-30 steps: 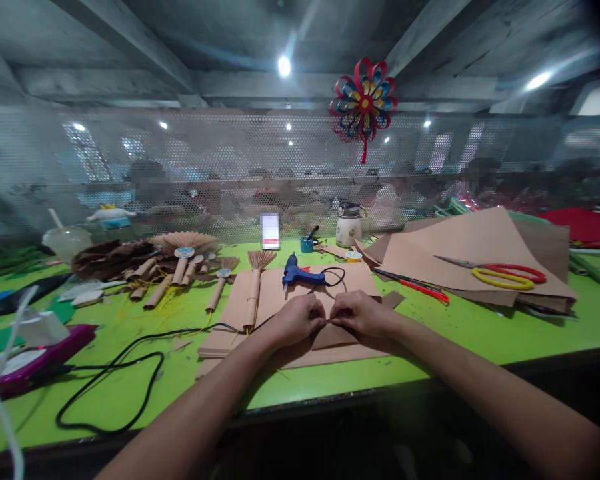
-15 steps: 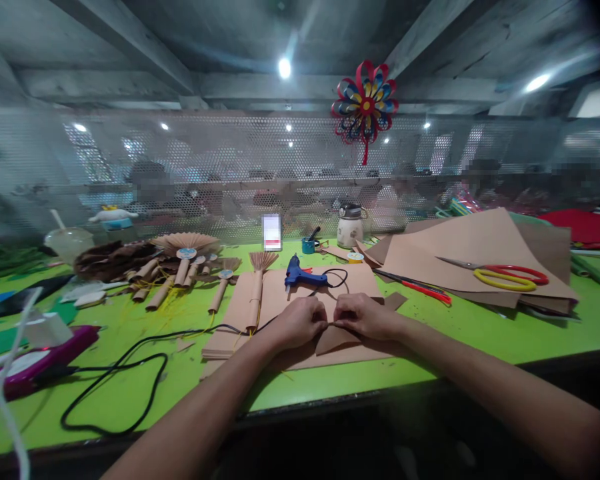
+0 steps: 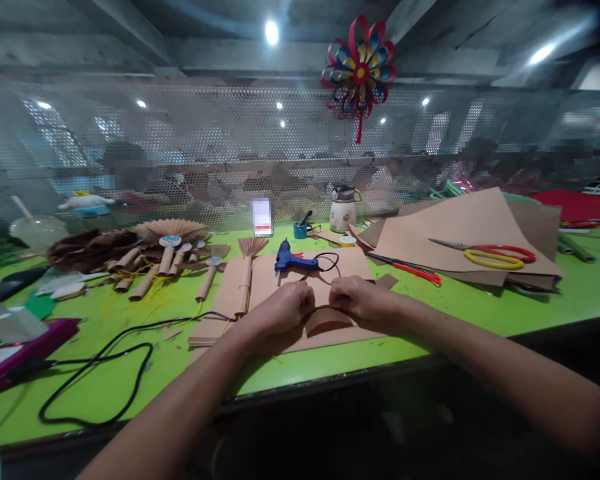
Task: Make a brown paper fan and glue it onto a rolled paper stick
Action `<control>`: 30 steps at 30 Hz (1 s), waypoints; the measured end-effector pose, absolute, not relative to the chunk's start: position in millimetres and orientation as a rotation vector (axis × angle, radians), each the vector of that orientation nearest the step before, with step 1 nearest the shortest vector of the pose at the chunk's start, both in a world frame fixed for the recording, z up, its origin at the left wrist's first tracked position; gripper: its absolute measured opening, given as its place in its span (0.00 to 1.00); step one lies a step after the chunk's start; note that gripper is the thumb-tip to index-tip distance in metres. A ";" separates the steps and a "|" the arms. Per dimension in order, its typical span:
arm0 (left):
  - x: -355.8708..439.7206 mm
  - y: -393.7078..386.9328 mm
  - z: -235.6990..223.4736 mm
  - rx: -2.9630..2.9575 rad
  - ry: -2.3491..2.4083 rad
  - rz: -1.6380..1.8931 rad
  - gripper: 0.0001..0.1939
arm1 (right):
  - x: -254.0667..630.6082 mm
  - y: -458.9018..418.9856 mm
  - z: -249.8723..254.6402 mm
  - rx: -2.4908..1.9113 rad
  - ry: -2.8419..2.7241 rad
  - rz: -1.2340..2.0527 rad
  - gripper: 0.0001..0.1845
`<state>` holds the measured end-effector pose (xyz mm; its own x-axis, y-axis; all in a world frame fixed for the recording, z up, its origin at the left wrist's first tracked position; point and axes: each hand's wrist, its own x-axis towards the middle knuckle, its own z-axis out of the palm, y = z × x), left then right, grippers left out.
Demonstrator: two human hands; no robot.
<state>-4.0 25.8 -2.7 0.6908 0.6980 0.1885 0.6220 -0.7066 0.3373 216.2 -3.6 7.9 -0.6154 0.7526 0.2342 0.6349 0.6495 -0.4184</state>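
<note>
A small piece of brown paper (image 3: 329, 323) is stretched between my two hands, its upper edge pinched at both ends. My left hand (image 3: 289, 308) grips the left end with curled fingers. At the right end, my right hand (image 3: 361, 301) is closed on the same edge. Both rest low over a stack of brown paper sheets (image 3: 275, 280) on the green table. Just beyond my hands lies a blue glue gun (image 3: 297, 259) on the stack. A rolled paper handle with a pleated fan top (image 3: 246, 280) lies left of it.
Several finished paper fans (image 3: 167, 257) with yellow threads lie at the left. A black cord (image 3: 143, 373) loops near the purple power strip (image 3: 35, 353). Red-handled scissors (image 3: 413, 272) and red-and-yellow scissors (image 3: 497, 257) lie right, by large brown sheets (image 3: 455, 227). A bottle (image 3: 343, 210) stands behind.
The paper's upper edge now spans a wider gap as my hands have drawn slightly apart, both still pinching it. The camera view has shifted, so the scene sits higher and further left.
</note>
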 end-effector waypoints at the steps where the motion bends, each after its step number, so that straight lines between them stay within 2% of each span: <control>1: -4.2 25.6 -2.5 2.664 1.057 0.437 0.07 | 216.5 -4.2 9.1 -1.089 -2.489 0.412 0.08; 15: -8.1 8.3 11.6 2.690 1.042 0.370 0.08 | 228.1 -13.1 10.3 -0.969 -2.573 0.286 0.10; 24: -3.9 -9.2 20.5 2.836 1.044 0.401 0.07 | 230.8 -12.0 2.3 -0.947 -2.631 0.131 0.06; 30: 0.0 -7.8 18.2 2.944 1.088 0.396 0.10 | 228.0 -14.1 2.0 -0.986 -2.638 0.056 0.04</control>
<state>0.0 -7.8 18.2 0.7322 0.6372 0.2404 0.6427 -0.7633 0.0656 228.0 -14.1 2.0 -0.7091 0.6448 0.2854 0.6322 0.7606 -0.1477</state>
